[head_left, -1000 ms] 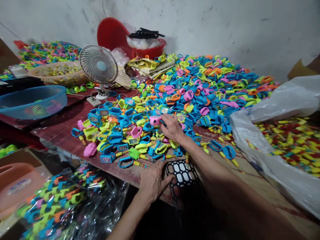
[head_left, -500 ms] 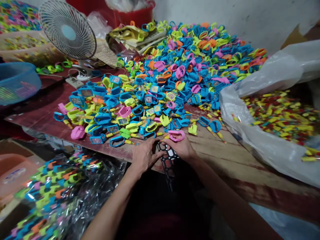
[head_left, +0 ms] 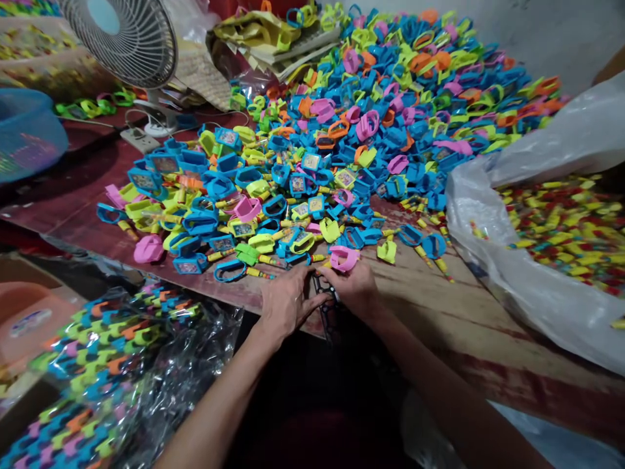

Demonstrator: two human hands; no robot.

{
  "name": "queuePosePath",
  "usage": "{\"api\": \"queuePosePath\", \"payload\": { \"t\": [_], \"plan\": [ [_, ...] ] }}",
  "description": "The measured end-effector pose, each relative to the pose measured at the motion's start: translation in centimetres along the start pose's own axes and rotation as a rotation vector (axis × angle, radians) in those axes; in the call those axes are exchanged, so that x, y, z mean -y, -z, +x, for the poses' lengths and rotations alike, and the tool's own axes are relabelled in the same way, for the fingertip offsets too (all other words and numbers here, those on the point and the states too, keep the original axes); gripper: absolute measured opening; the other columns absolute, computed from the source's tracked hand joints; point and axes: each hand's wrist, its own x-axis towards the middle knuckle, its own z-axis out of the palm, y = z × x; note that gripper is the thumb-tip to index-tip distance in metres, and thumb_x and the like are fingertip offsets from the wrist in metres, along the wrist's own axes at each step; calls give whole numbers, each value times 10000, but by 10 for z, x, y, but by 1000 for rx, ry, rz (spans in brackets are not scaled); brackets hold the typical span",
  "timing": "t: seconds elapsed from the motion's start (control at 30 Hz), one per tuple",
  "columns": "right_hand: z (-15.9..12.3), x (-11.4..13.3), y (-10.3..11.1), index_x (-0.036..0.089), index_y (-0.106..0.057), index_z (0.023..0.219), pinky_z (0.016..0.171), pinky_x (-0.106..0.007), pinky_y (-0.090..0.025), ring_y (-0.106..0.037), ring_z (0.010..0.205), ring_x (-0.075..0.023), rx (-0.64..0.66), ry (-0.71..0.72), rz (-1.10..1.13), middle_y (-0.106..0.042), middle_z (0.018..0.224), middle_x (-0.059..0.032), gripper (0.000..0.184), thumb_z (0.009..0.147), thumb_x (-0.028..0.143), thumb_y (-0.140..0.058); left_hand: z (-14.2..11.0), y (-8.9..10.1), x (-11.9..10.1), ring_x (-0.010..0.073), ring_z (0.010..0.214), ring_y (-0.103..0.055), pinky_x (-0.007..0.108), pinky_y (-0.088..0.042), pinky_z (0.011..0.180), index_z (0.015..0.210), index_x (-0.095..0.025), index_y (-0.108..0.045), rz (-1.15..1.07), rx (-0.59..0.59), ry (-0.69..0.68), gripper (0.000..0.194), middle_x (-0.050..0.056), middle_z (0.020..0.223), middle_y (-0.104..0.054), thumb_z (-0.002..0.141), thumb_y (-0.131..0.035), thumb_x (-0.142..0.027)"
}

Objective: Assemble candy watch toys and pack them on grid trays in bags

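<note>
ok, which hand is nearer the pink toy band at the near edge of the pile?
Right. The right hand is at the near side of the pink toy band, holding it; the left hand is off to its left, apart from it.

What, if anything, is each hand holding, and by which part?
Right hand: a pink band, apparently by its near edge. Left hand: at the black lattice; grip unclear.

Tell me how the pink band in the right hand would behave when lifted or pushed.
The pink band is probably light, being a small, thin loop. It seems fairly stiff, since the loop stands open in the right hand. Its rounded sides may let it rock.
</note>
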Motion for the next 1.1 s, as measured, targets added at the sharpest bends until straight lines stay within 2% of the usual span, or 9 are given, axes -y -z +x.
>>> {"api": "queuePosePath", "payload": {
  "t": [0.07,0.13,0.27,0.37,0.57,0.67,0.77,0.93,1.1],
  "plan": [
    [-2,4,-2,195,-719,835,730,-321,-518,-664,742,-224,-35,134,-114,-726,782,-88,164,815,327,-623,1,-1,1,258,1024,-670,319,-505,814,1253,-245,-593,4,7,-8,530,56,1147,-703,799,-735,-479],
    [-4,8,-2,202,-723,884,762,-320,-514,-666,790,-229,-1,224,-177,-726,837,-92,164,815,245,-581,1,-3,3,256,1058,-660,319,-503,838,1272,-256,-578,-5,14,-29,519,46,1154,-700,803,-742,-408],
    [-3,13,-2,220,-693,777,741,-306,-513,-654,758,-218,55,185,-201,-700,784,-74,157,842,254,-555,0,-2,4,258,1056,-656,327,-501,849,1271,-242,-576,-14,29,-41,501,50,1180,-688,809,-732,-357],
    [-2,11,-3,229,-642,687,730,-300,-522,-649,728,-205,68,183,-138,-684,738,-55,201,859,259,-544,0,1,3,263,1040,-658,333,-500,846,1261,-234,-578,-19,43,-35,507,54,1156,-690,800,-743,-363],
    [-4,5,-12,218,-653,839,751,-304,-544,-661,801,-205,-118,341,-96,-702,839,-61,120,826,162,-547,2,7,1,277,993,-666,340,-500,792,1117,-198,-626,-10,84,-40,369,67,1055,-704,803,-743,-351],
    [-5,4,-9,212,-635,816,740,-296,-544,-662,801,-198,-57,410,-81,-697,863,-61,110,858,167,-544,2,4,3,273,1021,-661,340,-496,811,1186,-224,-608,-26,51,-56,410,61,1108,-700,811,-735,-333],
    [-4,3,-6,207,-632,772,707,-288,-538,-662,780,-195,-18,413,-86,-691,837,-59,138,879,182,-548,2,-1,5,269,1029,-663,338,-494,820,1248,-250,-589,-44,12,-66,471,52,1122,-702,810,-737,-339],
    [-2,1,-7,195,-684,845,722,-290,-525,-667,769,-203,-101,412,-157,-707,807,-62,81,873,189,-608,1,-2,2,272,984,-680,333,-495,783,1198,-236,-621,-7,-28,-33,454,59,1089,-718,802,-742,-423],
    [-2,2,-10,173,-670,748,647,-248,-483,-619,652,-161,-139,457,-87,-668,705,-42,144,883,175,-621,1,0,1,268,898,-692,310,-479,695,1079,-198,-654,26,-37,-35,386,66,972,-725,805,-724,-461]
  ]
}}
